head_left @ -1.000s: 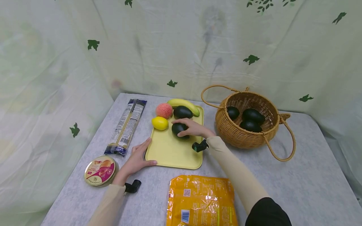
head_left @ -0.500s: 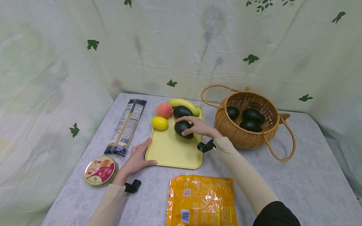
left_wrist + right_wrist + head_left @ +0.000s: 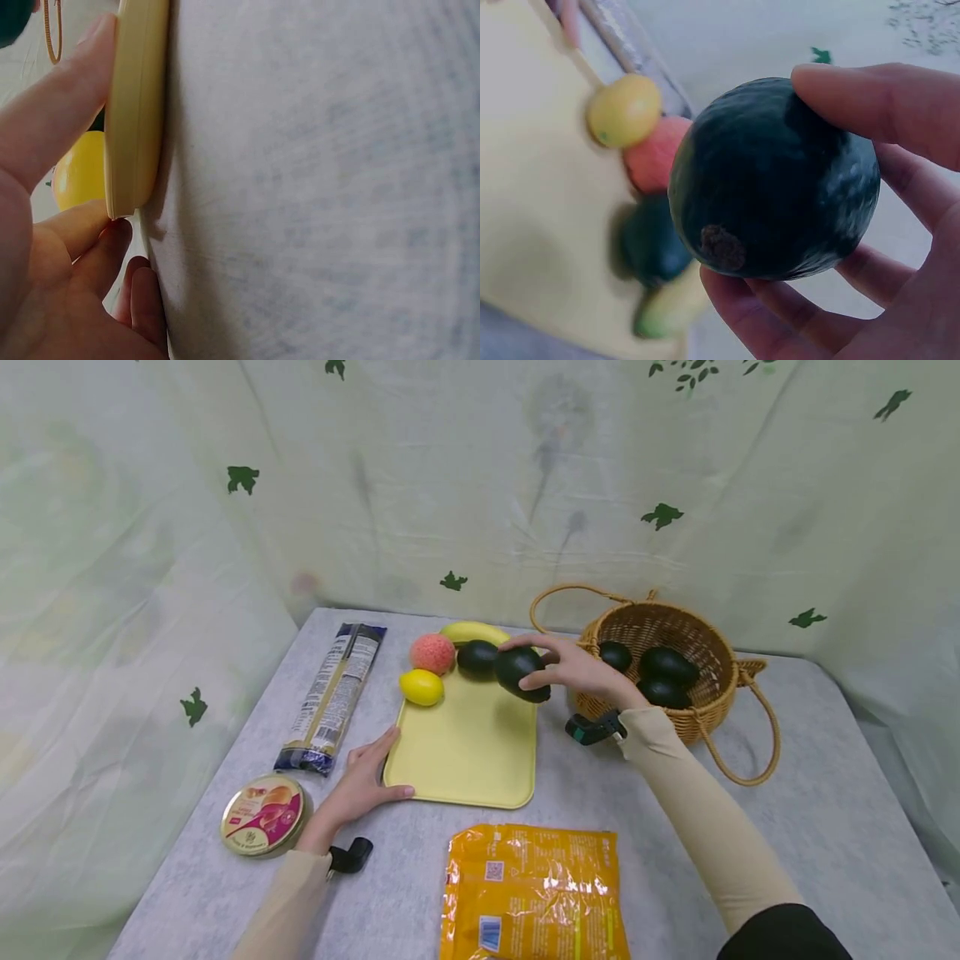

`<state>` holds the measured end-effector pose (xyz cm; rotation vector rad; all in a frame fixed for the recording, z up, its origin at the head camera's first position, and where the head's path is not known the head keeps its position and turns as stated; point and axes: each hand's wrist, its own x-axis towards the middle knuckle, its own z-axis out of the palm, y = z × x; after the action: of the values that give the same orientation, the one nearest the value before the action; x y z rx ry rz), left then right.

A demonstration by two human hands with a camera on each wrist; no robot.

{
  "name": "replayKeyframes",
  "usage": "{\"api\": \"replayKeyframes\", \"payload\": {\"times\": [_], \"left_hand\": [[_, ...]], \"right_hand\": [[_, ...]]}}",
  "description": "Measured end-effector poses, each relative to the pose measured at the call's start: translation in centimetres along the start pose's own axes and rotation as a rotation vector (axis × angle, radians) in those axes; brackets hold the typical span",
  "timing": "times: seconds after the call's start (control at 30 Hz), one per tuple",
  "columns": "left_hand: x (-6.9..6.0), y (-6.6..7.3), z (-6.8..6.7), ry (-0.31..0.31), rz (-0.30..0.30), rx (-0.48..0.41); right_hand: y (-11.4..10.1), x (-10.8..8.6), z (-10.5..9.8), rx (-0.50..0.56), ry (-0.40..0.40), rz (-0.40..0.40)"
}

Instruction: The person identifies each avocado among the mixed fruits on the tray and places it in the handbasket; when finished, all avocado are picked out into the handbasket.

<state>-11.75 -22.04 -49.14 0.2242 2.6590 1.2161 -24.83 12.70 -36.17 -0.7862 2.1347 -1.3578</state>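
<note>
My right hand (image 3: 581,672) holds a dark green avocado (image 3: 516,675) between thumb and fingers, raised above the right side of the yellow tray (image 3: 461,760). In the right wrist view the avocado's brown stem scar shows. On the tray's far part lie another avocado (image 3: 476,658), a banana (image 3: 471,632), a pink round fruit (image 3: 432,653) and a lemon (image 3: 422,687). My left hand (image 3: 358,789) rests against the tray's near left corner, thumb along the front edge and fingers at the left side. In the left wrist view its thumb touches the tray wall.
A wicker basket (image 3: 618,714) with several avocados (image 3: 667,666) stands at the right, its handles spread outward. Left of the tray lie a long packet (image 3: 330,697) and a round tin (image 3: 264,814). An orange bag (image 3: 536,893) lies at the front edge.
My right hand has lifted the near avocado off the tray and moved it right and away from me, towards the basket. My left hand has stayed at the tray's corner.
</note>
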Motion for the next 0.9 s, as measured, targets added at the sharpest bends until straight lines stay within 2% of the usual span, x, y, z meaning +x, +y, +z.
{"api": "replayKeyframes", "payload": {"times": [0.23,0.43,0.6,0.9], "left_hand": [[0.1,0.1,-0.1,-0.004,-0.003,-0.003],[0.0,0.1,-0.2,-0.002,0.011,0.013],[0.0,0.1,-0.1,0.008,0.020,0.026],[0.0,0.1,-0.1,0.002,0.008,-0.001]], "right_hand": [[-1.0,-4.0,-4.4,0.015,0.141,0.020],[-0.4,-7.6,-7.6,-0.001,0.274,0.123],[0.6,-10.0,-9.3,-0.035,0.344,0.192],[2.8,-13.1,-10.9,-0.042,0.424,0.245]]}}
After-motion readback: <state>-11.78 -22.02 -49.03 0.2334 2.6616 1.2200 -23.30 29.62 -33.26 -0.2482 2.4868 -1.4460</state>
